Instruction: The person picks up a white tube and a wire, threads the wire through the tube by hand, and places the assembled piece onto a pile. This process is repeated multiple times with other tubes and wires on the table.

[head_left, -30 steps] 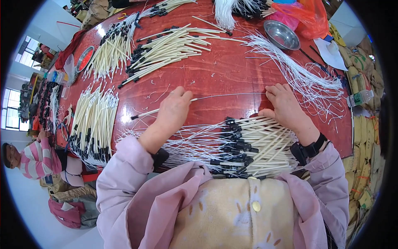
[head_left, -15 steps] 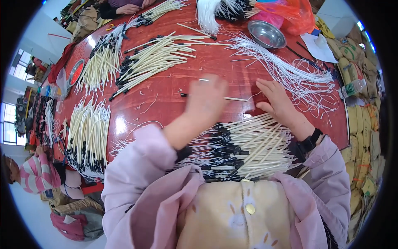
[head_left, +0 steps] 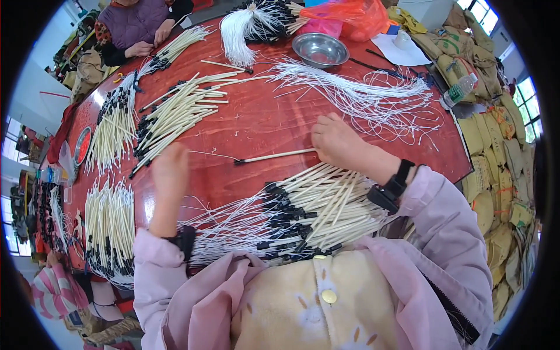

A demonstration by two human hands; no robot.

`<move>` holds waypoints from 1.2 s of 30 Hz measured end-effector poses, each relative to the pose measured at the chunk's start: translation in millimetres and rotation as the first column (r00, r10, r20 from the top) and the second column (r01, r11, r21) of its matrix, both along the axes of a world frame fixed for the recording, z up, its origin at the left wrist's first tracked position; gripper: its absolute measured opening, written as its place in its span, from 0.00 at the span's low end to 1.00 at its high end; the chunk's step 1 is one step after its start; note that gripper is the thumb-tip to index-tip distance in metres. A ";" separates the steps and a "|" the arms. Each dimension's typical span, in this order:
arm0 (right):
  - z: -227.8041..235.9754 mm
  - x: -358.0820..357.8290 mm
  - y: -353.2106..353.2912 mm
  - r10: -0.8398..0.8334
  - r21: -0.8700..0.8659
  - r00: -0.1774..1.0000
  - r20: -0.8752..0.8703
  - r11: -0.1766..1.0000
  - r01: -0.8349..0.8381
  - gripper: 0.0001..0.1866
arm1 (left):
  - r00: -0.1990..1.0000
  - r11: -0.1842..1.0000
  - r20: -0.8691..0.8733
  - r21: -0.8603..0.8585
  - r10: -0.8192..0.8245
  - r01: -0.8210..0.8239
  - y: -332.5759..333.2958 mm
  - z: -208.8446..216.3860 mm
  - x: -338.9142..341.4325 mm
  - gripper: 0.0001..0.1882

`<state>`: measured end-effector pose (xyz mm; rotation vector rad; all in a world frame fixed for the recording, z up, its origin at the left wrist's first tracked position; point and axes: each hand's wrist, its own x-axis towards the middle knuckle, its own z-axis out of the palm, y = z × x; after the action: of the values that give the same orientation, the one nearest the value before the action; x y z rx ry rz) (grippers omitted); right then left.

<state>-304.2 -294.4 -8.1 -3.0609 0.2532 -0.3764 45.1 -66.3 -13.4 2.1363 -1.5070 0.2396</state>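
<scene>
A pale cream stick (head_left: 280,156) with a black end piece lies level across the middle, just above the table. My right hand (head_left: 339,141) is closed on its right end. From the black end a thin white string (head_left: 213,154) runs left to my left hand (head_left: 170,172). That hand is smeared by motion, but its fingers look closed on the string's end. Below the stick, close to my body, lies a pile of similar sticks (head_left: 332,198) with black ends to the left, their white strings (head_left: 227,224) trailing further left.
Bundles of sticks (head_left: 181,111) cover the red table (head_left: 256,131) at the left. Loose white strings (head_left: 361,96) lie at the right, beside a metal bowl (head_left: 320,50). A plastic bottle (head_left: 459,91) stands near the right edge. Another person (head_left: 137,29) works at the far left.
My left hand has moved left from the stick, drawing the string out straight. My right hand has closed on the stick's right end. The whole view has shifted.
</scene>
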 end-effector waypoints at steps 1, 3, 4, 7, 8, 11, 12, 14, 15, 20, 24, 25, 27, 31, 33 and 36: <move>1.3 -11.6 0.1 -0.009 0.066 1.000 0.016 0.998 0.008 0.04 | 0.998 0.997 0.029 -0.055 0.050 -0.048 15.4 6.0 21.2 0.08; 18.6 -36.4 6.2 -0.029 0.148 0.999 0.024 0.989 0.025 0.04 | 0.986 0.980 0.025 -0.122 0.164 -0.160 55.2 12.1 68.4 0.07; 30.1 -47.3 10.0 -0.043 0.226 0.998 0.039 0.974 0.033 0.04 | 0.974 0.965 -0.039 -0.131 0.224 -0.227 81.0 19.8 86.7 0.07; 54.2 -80.4 21.3 -0.059 0.363 0.996 -0.064 0.928 0.078 0.05 | 0.915 0.933 -0.190 0.011 0.356 -0.360 157.7 42.2 130.3 0.09; 59.1 -86.6 25.7 -0.064 0.369 0.996 -0.060 0.926 0.082 0.05 | 0.918 0.934 -0.184 0.015 0.352 -0.356 181.4 38.9 145.6 0.09; 70.8 -101.5 38.0 0.021 0.418 0.987 -0.161 0.907 0.049 0.06 | 0.895 0.862 -0.242 0.447 0.375 -0.240 204.7 29.2 156.3 0.12; 67.5 -104.7 37.0 0.013 0.420 0.987 -0.160 0.906 0.056 0.06 | 0.971 0.886 -0.004 0.409 0.240 -0.217 185.6 28.0 133.1 0.13; 55.7 -107.7 33.0 -0.023 0.443 0.998 -0.050 0.896 0.043 0.09 | 0.988 0.932 0.133 0.339 0.084 -0.125 127.7 31.7 82.5 0.17; 50.5 -105.4 30.8 -0.033 0.451 0.999 0.001 0.892 0.029 0.11 | 0.997 0.953 0.022 0.294 0.070 -0.074 77.3 38.6 55.3 0.18; 45.4 -86.1 23.9 -0.195 0.331 0.981 -0.016 0.925 0.189 0.19 | 0.845 0.827 -0.083 0.176 -0.529 0.534 -130.2 25.0 -81.9 0.12; 38.2 -72.1 14.4 -0.231 0.293 0.971 0.061 0.934 0.204 0.23 | 0.705 0.694 -0.048 0.144 -0.707 0.705 -230.0 -20.9 -163.3 0.11; 36.8 -73.9 14.3 -0.238 0.292 0.970 0.045 0.932 0.215 0.24 | 0.708 0.697 -0.049 0.138 -0.704 0.703 -242.4 -23.2 -173.6 0.11; 32.9 -77.1 13.7 -0.254 0.298 0.967 0.017 0.925 0.237 0.26 | 0.710 0.695 -0.071 0.160 -0.701 0.701 -255.9 -25.4 -184.2 0.09; 24.9 -73.4 5.3 -0.266 0.358 0.964 0.008 0.901 0.245 0.28 | 0.670 0.689 0.161 0.211 -0.724 0.694 -229.4 -32.5 -180.9 0.07; 20.1 -66.0 2.1 -0.257 0.372 0.966 0.013 0.898 0.234 0.28 | 0.686 0.706 0.174 0.238 -0.706 0.667 -196.9 -23.9 -171.4 0.07; 17.8 -51.1 -0.5 -0.236 0.384 0.971 0.020 0.899 0.211 0.29 | 0.760 0.763 0.151 0.287 -0.632 0.578 -148.1 -6.1 -150.9 0.05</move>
<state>-355.3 -294.8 9.7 -2.6376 0.6027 -0.3854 -105.8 -214.5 -19.4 1.6749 -2.3881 0.0926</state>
